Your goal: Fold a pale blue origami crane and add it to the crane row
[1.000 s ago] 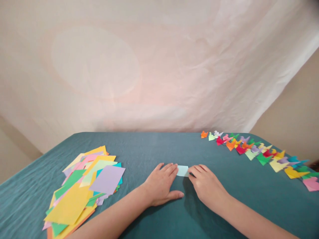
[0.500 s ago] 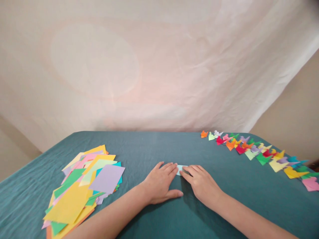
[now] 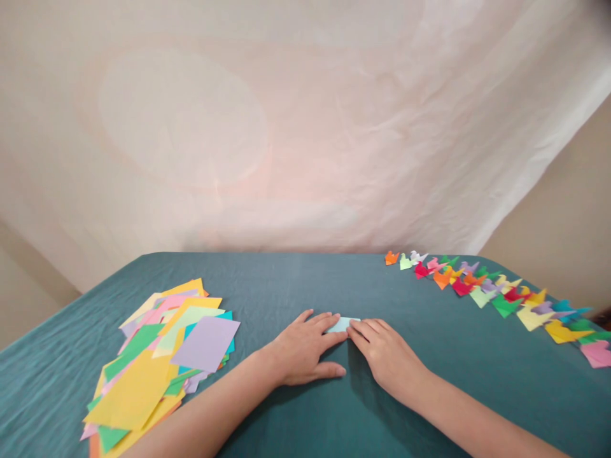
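Note:
A small pale blue folded paper (image 3: 344,324) lies on the teal tablecloth (image 3: 296,280) in front of me. My left hand (image 3: 305,348) lies flat on the cloth with its fingers stretched out, the fingertips on the paper's left end. From the right, my right hand (image 3: 386,355) presses its extended fingertips on the paper's other end. Most of the paper is hidden under the fingers.
A loose heap of coloured paper squares (image 3: 157,353) lies at the left, a lilac sheet (image 3: 206,343) on top. A row of several folded paper figures (image 3: 496,294) in many colours runs along the right edge. A pale cloth backdrop (image 3: 286,127) hangs behind the table.
My right hand has slid left along the paper toward my left hand, covering more of it. The left hand has shifted slightly back toward me.

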Tool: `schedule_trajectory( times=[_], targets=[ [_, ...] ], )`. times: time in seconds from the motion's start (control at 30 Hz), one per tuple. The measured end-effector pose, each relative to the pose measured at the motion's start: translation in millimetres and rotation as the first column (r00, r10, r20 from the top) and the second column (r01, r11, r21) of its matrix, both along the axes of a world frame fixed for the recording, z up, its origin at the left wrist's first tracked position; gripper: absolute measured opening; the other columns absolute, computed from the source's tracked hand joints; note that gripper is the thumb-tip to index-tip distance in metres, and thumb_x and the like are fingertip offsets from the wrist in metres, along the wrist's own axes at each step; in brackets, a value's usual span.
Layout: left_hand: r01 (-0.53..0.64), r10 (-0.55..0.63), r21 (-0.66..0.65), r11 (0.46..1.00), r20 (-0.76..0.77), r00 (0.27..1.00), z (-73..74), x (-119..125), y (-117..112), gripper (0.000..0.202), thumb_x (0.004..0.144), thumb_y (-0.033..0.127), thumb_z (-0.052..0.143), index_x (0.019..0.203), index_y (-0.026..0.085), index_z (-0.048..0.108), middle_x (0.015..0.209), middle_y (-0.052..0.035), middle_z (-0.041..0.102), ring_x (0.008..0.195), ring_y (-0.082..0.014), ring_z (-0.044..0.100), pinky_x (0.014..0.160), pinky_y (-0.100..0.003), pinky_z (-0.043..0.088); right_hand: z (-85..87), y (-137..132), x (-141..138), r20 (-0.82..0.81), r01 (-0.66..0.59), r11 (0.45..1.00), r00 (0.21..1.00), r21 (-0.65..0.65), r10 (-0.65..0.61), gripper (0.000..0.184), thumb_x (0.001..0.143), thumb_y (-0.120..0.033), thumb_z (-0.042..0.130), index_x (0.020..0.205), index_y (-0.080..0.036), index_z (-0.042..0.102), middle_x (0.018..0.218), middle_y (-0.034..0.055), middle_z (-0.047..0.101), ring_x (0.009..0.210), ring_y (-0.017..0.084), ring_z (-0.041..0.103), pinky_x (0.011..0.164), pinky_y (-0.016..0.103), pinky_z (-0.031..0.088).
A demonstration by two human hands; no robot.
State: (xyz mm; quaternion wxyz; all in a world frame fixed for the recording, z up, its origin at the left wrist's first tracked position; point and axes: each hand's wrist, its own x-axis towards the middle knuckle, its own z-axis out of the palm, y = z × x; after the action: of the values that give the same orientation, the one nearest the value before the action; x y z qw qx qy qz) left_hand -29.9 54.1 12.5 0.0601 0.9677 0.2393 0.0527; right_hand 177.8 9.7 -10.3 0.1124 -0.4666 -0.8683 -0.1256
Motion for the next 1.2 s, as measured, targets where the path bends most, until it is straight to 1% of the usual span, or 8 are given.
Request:
schedule_trajectory(
  times=[0.17, 0.33, 0.57, 0.77, 0.97, 1.07, 1.2],
  targets=[
    [-0.014, 0.014, 0.044, 0.999, -0.010, 1.000, 1.6, 1, 0, 0.057, 0.085, 0.062, 0.035, 0.130, 0.027, 0.041, 0.140, -0.0081, 0.037, 0.127, -0.0247, 0.036, 0.105, -0.044, 0.022, -0.5, -1, -3, 0.037, -0.004, 0.999, 0.999, 0.041, 0.003, 0.029, 0.079, -0.004, 0.052, 0.106, -0.007, 0.061, 0.102, 0.0138, 0.064, 0.092, 0.024, 0.056, 0.079, 0.036, 0.044],
    [-0.040, 0.041, 0.070, 0.997, -0.020, 0.999, 8.9, 1, -4, 0.053, 0.085, 0.061, 0.038, 0.123, 0.027, 0.049, 0.135, -0.0081, 0.043, 0.124, -0.0262, 0.039, 0.105, -0.046, 0.022, -1.0, 0, -3, 0.042, -0.010, 0.998, 0.999, 0.060, 0.007, 0.026, 0.080, -0.004, 0.050, 0.104, -0.008, 0.061, 0.100, 0.0133, 0.064, 0.090, 0.023, 0.057, 0.077, 0.035, 0.044],
    [-0.094, 0.097, 0.086, 0.992, -0.039, 0.994, 20.0, -2, -6, 0.052, 0.081, 0.063, 0.042, 0.117, 0.028, 0.056, 0.133, -0.0087, 0.045, 0.124, -0.0296, 0.038, 0.102, -0.048, 0.026, 1.4, 0, -4, 0.064, -0.007, 0.999, 0.998, 0.050, 0.003, 0.026, 0.080, -0.004, 0.050, 0.104, -0.009, 0.062, 0.100, 0.0131, 0.063, 0.088, 0.023, 0.057, 0.076, 0.035, 0.044],
    [-0.128, 0.136, 0.098, 0.987, -0.075, 0.988, 27.6, -3, -7, 0.052, 0.080, 0.063, 0.044, 0.106, 0.023, 0.064, 0.129, -0.0109, 0.048, 0.125, -0.0326, 0.037, 0.101, -0.048, 0.028, 0.9, 0, -3, 0.056, 0.000, 0.999, 0.998, 0.033, -0.002, 0.026, 0.080, -0.004, 0.052, 0.103, -0.008, 0.063, 0.102, 0.0129, 0.063, 0.089, 0.023, 0.057, 0.077, 0.034, 0.045],
    [-0.156, 0.165, 0.097, 0.983, -0.093, 0.982, 27.9, 0, -10, 0.053, 0.078, 0.062, 0.048, 0.098, 0.017, 0.068, 0.121, -0.0125, 0.054, 0.123, -0.0331, 0.039, 0.101, -0.046, 0.029, -2.0, 2, -1, 0.067, -0.012, 0.999, 0.998, 0.031, 0.009, 0.028, 0.080, -0.002, 0.050, 0.103, -0.009, 0.064, 0.103, 0.0124, 0.064, 0.090, 0.022, 0.057, 0.079, 0.034, 0.044],
    [-0.165, 0.174, 0.095, 0.982, -0.092, 0.980, 27.8, 1, -11, 0.054, 0.078, 0.062, 0.049, 0.094, 0.014, 0.069, 0.118, -0.0137, 0.056, 0.122, -0.0337, 0.039, 0.101, -0.045, 0.029, -0.5, 2, 0, 0.114, 0.001, 1.000, 0.994, 0.016, -0.002, 0.025, 0.079, -0.002, 0.050, 0.098, -0.009, 0.066, 0.101, 0.0122, 0.065, 0.088, 0.022, 0.057, 0.078, 0.034, 0.043],
    [-0.181, 0.189, 0.082, 0.980, -0.103, 0.977, 29.4, 3, -15, 0.056, 0.077, 0.061, 0.050, 0.095, 0.012, 0.068, 0.118, -0.0147, 0.057, 0.122, -0.0332, 0.039, 0.101, -0.043, 0.030, 5.0, 2, 0, 0.161, 0.048, 0.999, 0.986, -0.025, -0.043, 0.021, 0.079, -0.003, 0.052, 0.089, -0.010, 0.069, 0.099, 0.0118, 0.065, 0.086, 0.022, 0.058, 0.077, 0.034, 0.043]
  ],
)
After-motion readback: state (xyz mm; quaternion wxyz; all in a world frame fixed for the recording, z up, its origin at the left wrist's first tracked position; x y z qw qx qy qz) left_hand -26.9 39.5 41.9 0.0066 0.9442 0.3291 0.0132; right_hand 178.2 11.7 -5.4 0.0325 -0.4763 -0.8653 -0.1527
